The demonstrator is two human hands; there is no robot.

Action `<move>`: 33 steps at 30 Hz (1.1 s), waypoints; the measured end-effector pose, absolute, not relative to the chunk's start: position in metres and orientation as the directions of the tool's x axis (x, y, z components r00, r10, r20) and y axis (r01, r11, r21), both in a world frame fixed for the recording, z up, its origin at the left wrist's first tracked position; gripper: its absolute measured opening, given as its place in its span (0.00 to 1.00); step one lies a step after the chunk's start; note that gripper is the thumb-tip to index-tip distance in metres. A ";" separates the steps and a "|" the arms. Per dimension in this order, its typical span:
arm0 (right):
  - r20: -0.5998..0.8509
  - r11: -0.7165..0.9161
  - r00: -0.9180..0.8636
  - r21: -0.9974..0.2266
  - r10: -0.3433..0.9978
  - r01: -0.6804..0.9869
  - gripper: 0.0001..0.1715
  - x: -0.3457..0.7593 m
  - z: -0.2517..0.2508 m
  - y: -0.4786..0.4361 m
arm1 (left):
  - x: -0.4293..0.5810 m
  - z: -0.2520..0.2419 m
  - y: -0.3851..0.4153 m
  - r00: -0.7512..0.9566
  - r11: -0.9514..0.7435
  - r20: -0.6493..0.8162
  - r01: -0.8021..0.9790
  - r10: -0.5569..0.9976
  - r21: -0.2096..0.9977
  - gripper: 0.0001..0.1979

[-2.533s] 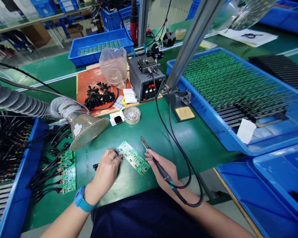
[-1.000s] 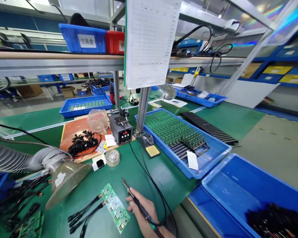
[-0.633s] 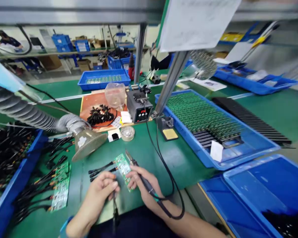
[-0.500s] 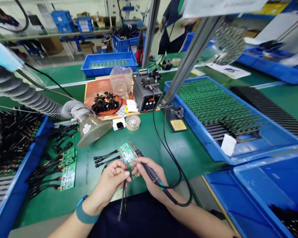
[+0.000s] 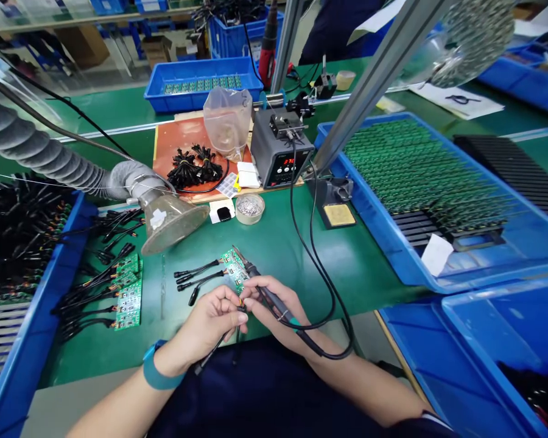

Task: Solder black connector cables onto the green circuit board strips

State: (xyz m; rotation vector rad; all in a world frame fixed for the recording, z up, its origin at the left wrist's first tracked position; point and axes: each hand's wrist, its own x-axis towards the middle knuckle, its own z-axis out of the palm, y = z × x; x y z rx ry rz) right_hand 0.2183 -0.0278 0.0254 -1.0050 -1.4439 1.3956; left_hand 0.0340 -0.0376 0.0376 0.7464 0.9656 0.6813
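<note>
My left hand (image 5: 219, 313) is closed, pinching a short black cable (image 5: 210, 351) close to its coloured wire ends. Its plug end hangs toward my lap, and a second black lead dangles beside it. In my right hand (image 5: 276, 301) rests a soldering iron (image 5: 274, 307), its tip pointing up and away to the left. The fingertips of both hands meet near the wire ends. Just beyond them lies a green circuit board (image 5: 234, 267) on the bench, with several black cables (image 5: 201, 277) joined along its left side. My fingers hide the board's near end.
Wired boards (image 5: 128, 304) lie at left beside a blue bin of cables (image 5: 22, 231). A fume extractor hood (image 5: 176, 225) stands over the bench. Ahead are a tin (image 5: 249, 208), a soldering station (image 5: 281, 149) and an iron stand (image 5: 333, 204). A blue tray (image 5: 393, 243) of boards sits right.
The camera view has tilted down. My left hand has turned the cable, so its plug end now swings out to the left. The soldering iron stays in my right hand.
</note>
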 end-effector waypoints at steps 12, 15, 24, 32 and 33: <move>0.000 -0.027 -0.298 -0.996 0.955 -0.086 0.14 0.220 0.024 -0.029 | 0.040 0.031 -0.045 0.333 0.508 -0.449 -0.115 0.829 0.853 0.21; -0.032 -0.062 -0.291 -0.994 0.956 -0.094 0.14 0.220 0.025 -0.029 | 0.042 0.030 -0.046 0.327 0.494 -0.438 -0.110 0.838 0.863 0.19; -0.037 -0.064 -0.286 -0.994 0.957 -0.083 0.14 0.220 0.029 -0.028 | 0.046 0.031 -0.048 0.272 0.452 -0.417 -0.081 0.867 0.888 0.16; 0.050 0.096 -0.306 -0.986 0.951 0.135 0.14 0.224 0.031 -0.027 | 0.039 0.032 -0.045 0.315 0.453 -0.427 -0.012 0.848 0.891 0.14; 0.074 0.126 -0.308 -0.980 0.949 0.153 0.14 0.225 0.031 -0.027 | 0.039 0.032 -0.044 0.315 0.458 -0.432 -0.006 0.845 0.889 0.14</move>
